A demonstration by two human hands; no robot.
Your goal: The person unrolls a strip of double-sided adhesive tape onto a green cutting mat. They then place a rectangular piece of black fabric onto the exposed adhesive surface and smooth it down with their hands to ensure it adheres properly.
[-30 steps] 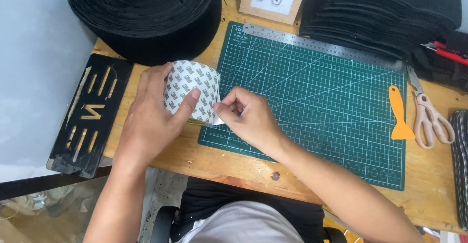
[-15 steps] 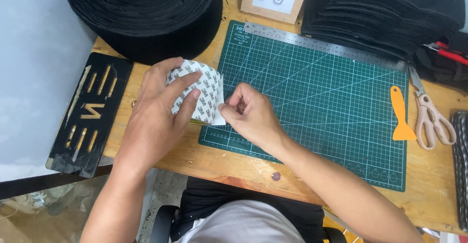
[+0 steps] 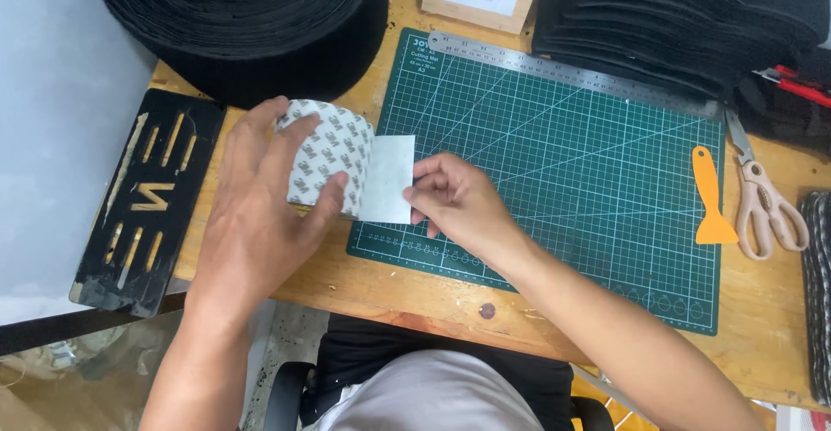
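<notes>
Wooden workbench point(image 3: 415, 305) with green cutting mat point(image 3: 563, 189). Left hand point(image 3: 268, 197) is clamped over the tape roll point(image 3: 333, 158) at the mat's left edge, roll axis running roughly away from the person. Right hand point(image 3: 454, 202), just right of the roll, pinches the loose white tape end point(image 3: 387, 178) between thumb and fingers. Strip runs flat rightward from roll to that pinch.

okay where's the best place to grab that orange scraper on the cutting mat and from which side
Probably by its narrow handle, the upper end of the orange scraper. It lies flat on the green cutting mat with the wide blade toward you. Come from above, pinching the handle's long edges; the scissors crowd its right side.
</notes>
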